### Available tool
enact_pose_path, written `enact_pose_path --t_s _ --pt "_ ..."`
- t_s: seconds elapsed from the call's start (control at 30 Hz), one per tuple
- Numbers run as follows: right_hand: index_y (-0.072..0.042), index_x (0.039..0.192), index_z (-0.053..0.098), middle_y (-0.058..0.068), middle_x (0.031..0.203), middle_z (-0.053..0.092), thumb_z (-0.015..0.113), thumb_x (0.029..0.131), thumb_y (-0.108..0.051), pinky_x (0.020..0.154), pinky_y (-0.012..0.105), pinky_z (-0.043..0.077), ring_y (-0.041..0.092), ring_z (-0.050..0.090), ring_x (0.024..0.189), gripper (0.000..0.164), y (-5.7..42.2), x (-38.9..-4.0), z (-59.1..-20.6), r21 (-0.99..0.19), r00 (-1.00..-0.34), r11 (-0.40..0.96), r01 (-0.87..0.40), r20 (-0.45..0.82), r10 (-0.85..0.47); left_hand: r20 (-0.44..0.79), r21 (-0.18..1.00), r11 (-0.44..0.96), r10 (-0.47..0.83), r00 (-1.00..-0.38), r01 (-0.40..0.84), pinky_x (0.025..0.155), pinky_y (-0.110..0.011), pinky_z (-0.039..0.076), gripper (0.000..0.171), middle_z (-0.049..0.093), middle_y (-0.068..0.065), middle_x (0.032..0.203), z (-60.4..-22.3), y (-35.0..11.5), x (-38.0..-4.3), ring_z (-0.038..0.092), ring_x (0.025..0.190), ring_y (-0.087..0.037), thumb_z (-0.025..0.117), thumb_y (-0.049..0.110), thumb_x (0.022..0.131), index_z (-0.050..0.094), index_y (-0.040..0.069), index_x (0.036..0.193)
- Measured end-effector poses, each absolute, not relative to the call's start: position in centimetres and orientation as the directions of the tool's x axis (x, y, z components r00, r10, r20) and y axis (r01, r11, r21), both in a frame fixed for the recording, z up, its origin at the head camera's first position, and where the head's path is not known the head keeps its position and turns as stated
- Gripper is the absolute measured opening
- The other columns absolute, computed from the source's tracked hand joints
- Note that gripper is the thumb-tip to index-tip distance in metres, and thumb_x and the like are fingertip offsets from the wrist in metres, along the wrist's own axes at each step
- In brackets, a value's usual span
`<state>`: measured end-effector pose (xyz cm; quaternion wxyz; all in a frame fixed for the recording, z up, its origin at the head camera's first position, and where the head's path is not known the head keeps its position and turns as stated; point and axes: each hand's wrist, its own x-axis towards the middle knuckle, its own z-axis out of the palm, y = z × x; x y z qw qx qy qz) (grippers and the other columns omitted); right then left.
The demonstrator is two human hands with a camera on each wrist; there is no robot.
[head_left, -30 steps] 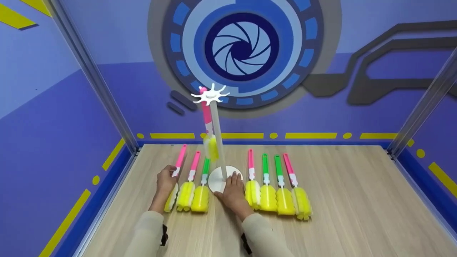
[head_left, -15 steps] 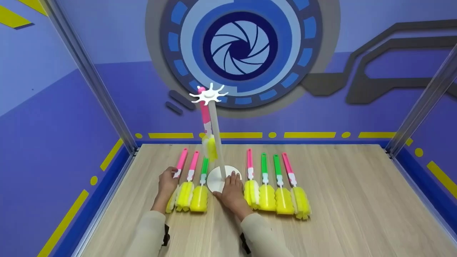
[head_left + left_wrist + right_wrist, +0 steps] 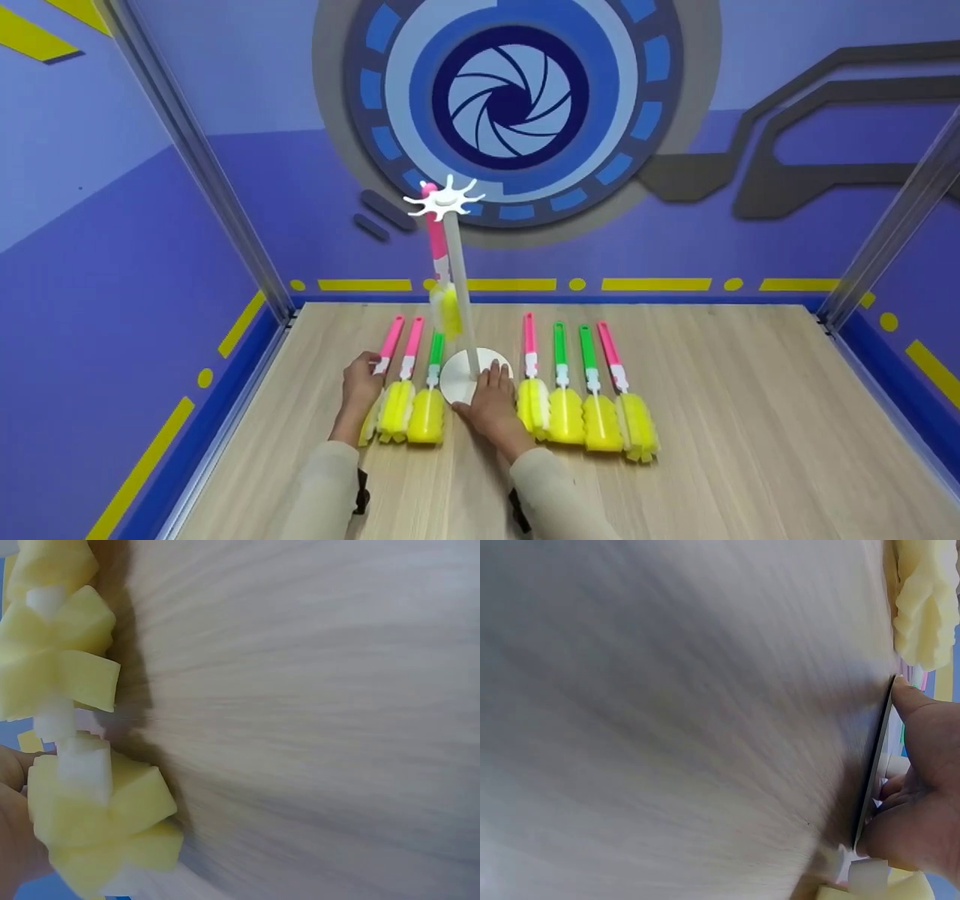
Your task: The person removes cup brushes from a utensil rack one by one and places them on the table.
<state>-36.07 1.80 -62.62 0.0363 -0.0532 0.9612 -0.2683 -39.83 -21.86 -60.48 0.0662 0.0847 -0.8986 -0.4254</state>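
At the left of the row, my left hand (image 3: pixel 360 386) grips a pink-handled sponge bottle brush (image 3: pixel 391 335) near its white collar. The hand covers much of that brush's yellow and white sponge. In the left wrist view, a sponge head (image 3: pixel 105 817) shows right beside the fingers. My right hand (image 3: pixel 491 401) rests with fingers stretched forward on the round white base (image 3: pixel 454 379) of a stand. Its thumb lies at the base's rim in the right wrist view. From the stand's white hooked top (image 3: pixel 445 201) hangs another pink-handled bottle brush (image 3: pixel 436 238).
Close right of the left hand lie a pink-handled brush (image 3: pixel 396 411) and a green-handled brush (image 3: pixel 426 416). Several more, pink and green, lie right of the base, starting with a pink-handled brush (image 3: pixel 532 405). Blue printed panels (image 3: pixel 750 247) enclose the wooden table (image 3: pixel 750 420).
My left hand has shifted the leftmost brush to the right, closer to the brush beside it. The right hand stays on the stand's base, and the camera view sways slightly.
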Motion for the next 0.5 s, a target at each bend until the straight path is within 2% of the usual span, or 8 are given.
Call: enact_pose_path --t_s 0.27,0.5 --pt "0.013 0.152 0.029 0.031 0.163 0.017 0.067 0.096 -0.047 0.123 0.052 0.015 0.045 0.012 0.153 0.091 1.86 -35.98 -62.77 -0.519 -0.990 0.852 -0.068 -0.073 -0.123 0.019 0.779 0.613 -0.231 -0.973 -0.130 0.098 -0.054 0.049 0.033 0.063 -0.032 0.122 -60.95 -21.93 -39.97 0.060 0.118 -0.044 0.059 -0.007 0.093 0.062 -0.011 0.125" --pt "0.014 0.149 0.033 0.034 0.160 0.022 0.068 0.096 -0.045 0.122 0.054 0.019 0.047 0.017 0.151 0.087 1.77 -35.99 -62.72 -0.480 -0.991 0.871 -0.101 -0.031 -0.132 0.048 0.764 0.636 -0.227 -0.973 -0.110 0.098 -0.053 0.049 0.034 0.065 -0.032 0.119 -60.87 -22.08 -40.16 0.061 0.117 -0.044 0.060 -0.006 0.089 0.063 -0.013 0.122"
